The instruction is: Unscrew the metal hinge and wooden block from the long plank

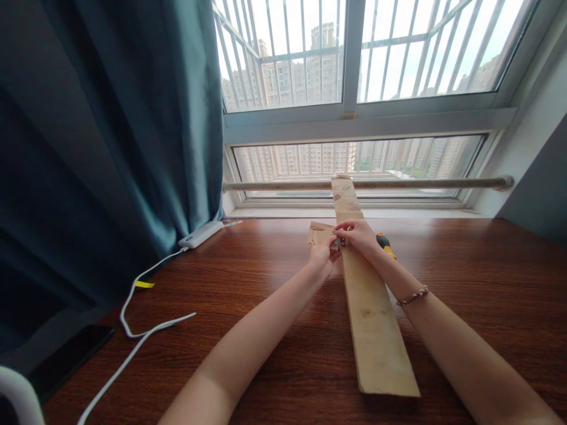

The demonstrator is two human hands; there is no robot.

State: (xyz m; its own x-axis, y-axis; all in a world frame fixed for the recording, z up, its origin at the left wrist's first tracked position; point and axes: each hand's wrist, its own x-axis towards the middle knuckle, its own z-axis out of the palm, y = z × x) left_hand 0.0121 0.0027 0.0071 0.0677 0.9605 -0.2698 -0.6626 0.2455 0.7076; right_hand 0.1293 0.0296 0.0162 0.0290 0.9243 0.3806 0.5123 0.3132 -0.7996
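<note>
A long pale wooden board lies lengthwise on the table, its far part reaching up toward the window rail. At its left edge, my left hand is closed, thumb and fingers pinching a small shiny metal piece. A short piece of wood sits just behind that hand, at its fingertips. My right hand bends over the board with its fingertips closed on the same metal piece. Fingers cover most of the metal, so its exact shape is hidden. Partly behind my right forearm lies a yellow-and-black tool handle.
A white power strip with a white cable lies at the left by the dark curtain. A dark flat device rests at the lower left. A horizontal rail crosses before the window.
</note>
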